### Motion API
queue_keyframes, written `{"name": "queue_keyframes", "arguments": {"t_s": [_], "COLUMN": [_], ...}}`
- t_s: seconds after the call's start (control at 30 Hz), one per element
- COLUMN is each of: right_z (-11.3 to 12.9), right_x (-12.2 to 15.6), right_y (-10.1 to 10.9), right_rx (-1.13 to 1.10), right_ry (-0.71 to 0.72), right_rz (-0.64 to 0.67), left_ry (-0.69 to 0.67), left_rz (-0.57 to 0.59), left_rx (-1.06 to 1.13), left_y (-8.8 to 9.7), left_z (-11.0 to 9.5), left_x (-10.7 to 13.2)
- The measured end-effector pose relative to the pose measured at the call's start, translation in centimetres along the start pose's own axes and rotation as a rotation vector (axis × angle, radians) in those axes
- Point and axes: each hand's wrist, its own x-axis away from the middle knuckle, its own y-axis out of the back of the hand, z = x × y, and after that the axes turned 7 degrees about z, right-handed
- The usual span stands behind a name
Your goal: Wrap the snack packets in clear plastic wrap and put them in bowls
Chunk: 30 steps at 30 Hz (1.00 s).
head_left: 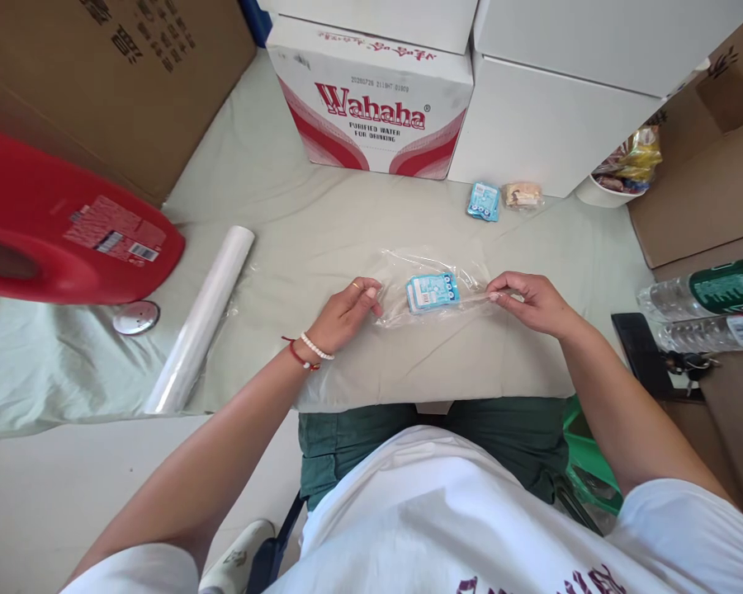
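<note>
Head view: R hand (536,301) pinches film (472,285) at R end; L hand (343,315) curled narrow at L end, can't tell if gripping. Packs (433,293) in/under film (unclear which), nr table (513,363) front edge. Risks: uneven pull prob. skews packs; slack film could self-cling, crease. Roll (204,318), front-L, might tip off edge if bumped.

Open bench (334,223) separates the clear bag (471,287) from the Wahaha box (371,120) behind, with a white roll (203,322) blocking the left
</note>
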Motion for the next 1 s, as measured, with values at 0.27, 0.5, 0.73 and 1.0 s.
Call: {"name": "queue_keyframes", "arguments": {"t_s": [0.27,0.5,0.73,1.0], "right_z": [0.1,-1.4,-4.2,-5.0], "right_x": [0.3,-1.3,-6.1,-10.3], "right_y": [0.3,0.7,-0.9,0.5], "right_rx": [-0.002,-0.179,-0.109,0.468], "right_ry": [-0.034,-0.171,-0.365,-0.218], "right_rz": [-0.036,-0.090,-0.119,-0.265], "left_ry": [-0.169,0.060,0.305,0.175], "left_rz": [0.036,-0.293,-0.433,-0.750], "left_rx": [-0.139,0.270,-0.299,-0.481], "left_y": [-0.3,-0.1,-0.2,1.3], "left_z": [0.6,1.3,1.7,0.0], "left_x": [-1.2,-1.8,-3.7,-1.1]}}
